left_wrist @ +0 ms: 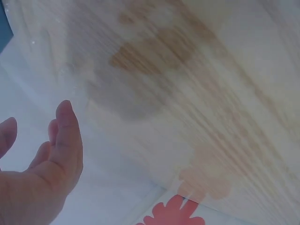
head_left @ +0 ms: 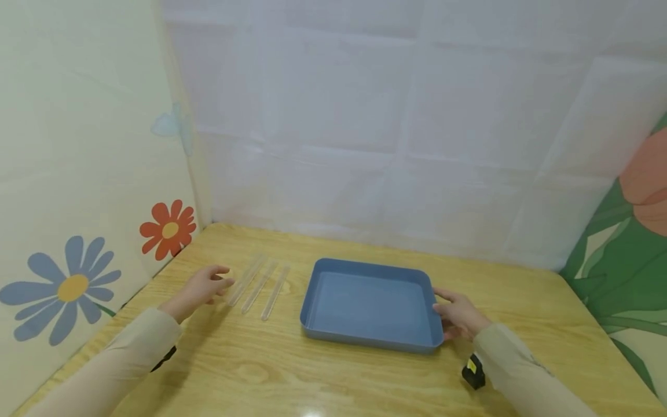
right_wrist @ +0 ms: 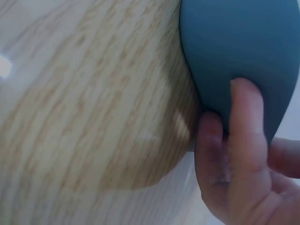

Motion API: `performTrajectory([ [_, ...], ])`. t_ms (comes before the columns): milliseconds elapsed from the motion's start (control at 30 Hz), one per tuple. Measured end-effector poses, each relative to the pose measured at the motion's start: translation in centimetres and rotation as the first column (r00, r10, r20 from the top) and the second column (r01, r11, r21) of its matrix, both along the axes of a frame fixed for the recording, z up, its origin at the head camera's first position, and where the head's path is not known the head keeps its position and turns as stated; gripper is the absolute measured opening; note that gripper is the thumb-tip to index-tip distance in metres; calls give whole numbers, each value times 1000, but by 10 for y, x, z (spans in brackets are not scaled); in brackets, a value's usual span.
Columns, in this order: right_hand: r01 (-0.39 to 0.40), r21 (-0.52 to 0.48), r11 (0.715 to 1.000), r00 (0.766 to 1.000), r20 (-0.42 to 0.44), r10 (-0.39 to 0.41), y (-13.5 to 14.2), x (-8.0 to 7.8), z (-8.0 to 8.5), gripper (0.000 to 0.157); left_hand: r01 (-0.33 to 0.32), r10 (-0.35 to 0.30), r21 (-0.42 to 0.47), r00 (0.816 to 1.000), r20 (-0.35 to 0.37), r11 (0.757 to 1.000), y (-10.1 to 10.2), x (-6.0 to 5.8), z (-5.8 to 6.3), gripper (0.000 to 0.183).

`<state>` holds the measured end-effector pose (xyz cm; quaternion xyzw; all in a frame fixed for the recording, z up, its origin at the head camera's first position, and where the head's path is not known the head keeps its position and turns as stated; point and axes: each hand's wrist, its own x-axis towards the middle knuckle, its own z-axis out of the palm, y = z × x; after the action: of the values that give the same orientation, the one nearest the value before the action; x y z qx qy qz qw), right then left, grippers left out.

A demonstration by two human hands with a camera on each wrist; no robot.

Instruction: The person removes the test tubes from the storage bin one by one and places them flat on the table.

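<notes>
A shallow blue rectangular tray [head_left: 371,341] stands on the wooden table. My right hand [head_left: 461,315] holds it at its right side, with a fingertip at the rim. In the right wrist view, one finger lies along the outer face of the tray [right_wrist: 234,42] and another is low by the tabletop. Left of the tray lie three clear, narrow plastic strips or tubes [head_left: 259,286], side by side and slanted. My left hand [head_left: 204,286] hovers just left of them, fingers loosely bent. In the left wrist view nothing is in that hand [left_wrist: 51,164].
The wooden table [head_left: 250,376] meets a white cloth backdrop [head_left: 365,127] behind. A flower-printed panel [head_left: 104,174] borders the left side, and a leaf-printed one [head_left: 615,272] the right. A small black device with a yellow mark [head_left: 473,373] is at the right wrist.
</notes>
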<state>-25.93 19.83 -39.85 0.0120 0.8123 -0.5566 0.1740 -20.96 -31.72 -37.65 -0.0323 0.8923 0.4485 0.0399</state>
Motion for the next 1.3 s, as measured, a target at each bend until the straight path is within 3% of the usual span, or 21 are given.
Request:
performTrajectory([
  [333, -1, -20, 1000, 1000, 21, 2, -5, 5, -4, 55, 2, -1, 59, 1000, -5, 998, 15, 15, 7, 57],
  [767, -12, -17, 1000, 1000, 9, 12, -4, 2, 0, 56, 10, -15, 168, 999, 29, 986, 33, 21, 4, 54],
  [1300, 7, -31, 999, 1000, 9, -7, -1, 1, -2, 56, 72, -93, 263, 993, 70, 962, 64, 21, 7, 49],
])
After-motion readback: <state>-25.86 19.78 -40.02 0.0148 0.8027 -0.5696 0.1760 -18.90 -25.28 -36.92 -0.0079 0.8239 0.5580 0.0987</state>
